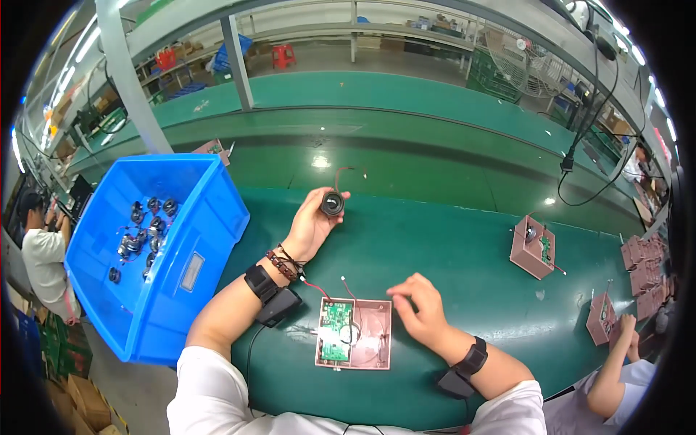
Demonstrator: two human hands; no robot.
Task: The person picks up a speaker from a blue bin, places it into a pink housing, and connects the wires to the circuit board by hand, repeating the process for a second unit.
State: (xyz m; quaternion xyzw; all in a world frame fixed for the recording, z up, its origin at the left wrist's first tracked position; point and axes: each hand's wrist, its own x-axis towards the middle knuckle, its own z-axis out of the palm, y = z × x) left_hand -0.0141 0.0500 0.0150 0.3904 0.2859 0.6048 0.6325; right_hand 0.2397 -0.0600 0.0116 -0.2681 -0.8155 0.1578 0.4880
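My left hand [310, 230] is closed on a small round black speaker [332, 204], its face turned up. A thin red wire runs from the speaker toward the far side of the bench. Below, a pinkish-brown plastic box [372, 366] lies with its inside showing. A green circuit board [336, 331] fills its left part, and red wires with white connectors stick out past its far edge. Beside the box's far right corner is my right hand [424, 312], empty, with thumb and forefinger apart and the other fingers curled.
A blue bin [185, 272] at left contains several loose speakers [134, 243]. Another pinkish box [533, 250] sits to the right, before stacked boxes [644, 268] and a co-worker's hands [628, 335]. Black cables [568, 159] hang at the far right. A second person [47, 254] stands beyond the bin.
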